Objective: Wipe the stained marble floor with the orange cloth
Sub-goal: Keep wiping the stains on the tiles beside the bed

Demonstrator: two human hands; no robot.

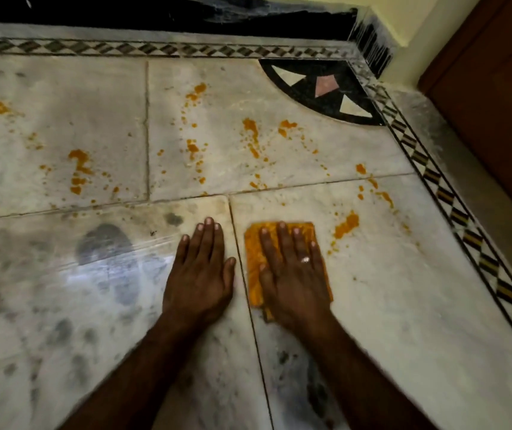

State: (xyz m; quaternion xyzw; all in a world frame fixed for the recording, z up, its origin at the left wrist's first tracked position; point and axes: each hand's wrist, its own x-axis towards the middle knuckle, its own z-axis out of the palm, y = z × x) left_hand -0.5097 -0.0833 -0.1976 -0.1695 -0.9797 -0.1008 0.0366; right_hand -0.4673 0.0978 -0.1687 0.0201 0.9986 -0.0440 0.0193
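A folded orange cloth (253, 262) lies flat on the white marble floor (388, 290). My right hand (293, 274) presses on it with straight fingers and covers most of it. My left hand (200, 274) rests flat on the bare marble just left of the cloth, across a tile joint. Orange stains are spattered over the floor: a streak (346, 226) just right of the cloth, blotches (251, 135) farther ahead, and more (79, 170) at the left.
Dark grey smudges (103, 243) mark the marble left of my hands. A black inlaid corner fan (326, 91) and a diamond-pattern border (453, 203) edge the floor. A black skirting (155, 17) runs along the back; a brown wooden door (496, 103) stands at the right.
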